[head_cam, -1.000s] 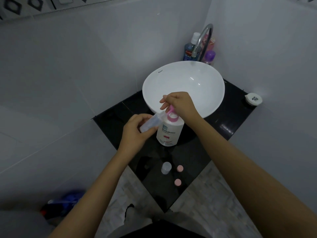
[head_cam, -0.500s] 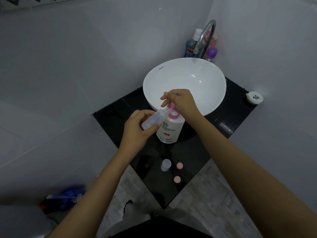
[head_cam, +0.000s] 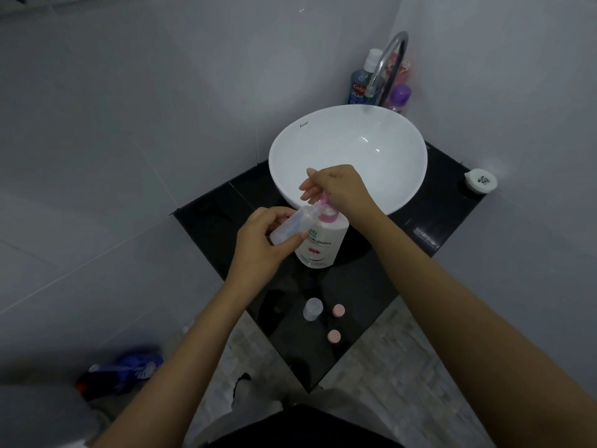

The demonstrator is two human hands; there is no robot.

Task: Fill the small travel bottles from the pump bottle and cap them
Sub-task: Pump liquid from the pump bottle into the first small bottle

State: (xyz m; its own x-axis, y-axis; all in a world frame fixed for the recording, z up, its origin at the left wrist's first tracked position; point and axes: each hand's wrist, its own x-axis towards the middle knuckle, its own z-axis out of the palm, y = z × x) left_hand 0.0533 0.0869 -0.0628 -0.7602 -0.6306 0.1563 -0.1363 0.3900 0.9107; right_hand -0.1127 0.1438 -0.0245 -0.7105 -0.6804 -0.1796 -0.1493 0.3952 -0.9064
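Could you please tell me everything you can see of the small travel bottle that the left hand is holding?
The small travel bottle is a clear, seemingly plastic cylinder, uncapped. The left hand grips its lower body and holds it tilted, mouth raised towards the pink pump spout of the pump bottle. Its mouth sits at the spout, under the right hand. Whether it holds any liquid cannot be told.

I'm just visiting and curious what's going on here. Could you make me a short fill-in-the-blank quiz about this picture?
1. The left hand holds a clear travel bottle tilted against the ____ of the pump bottle.
2. The right hand rests on the pump, in front of a white ____.
3. Two loose caps on the counter are coloured ____.

Answers: nozzle; basin; pink
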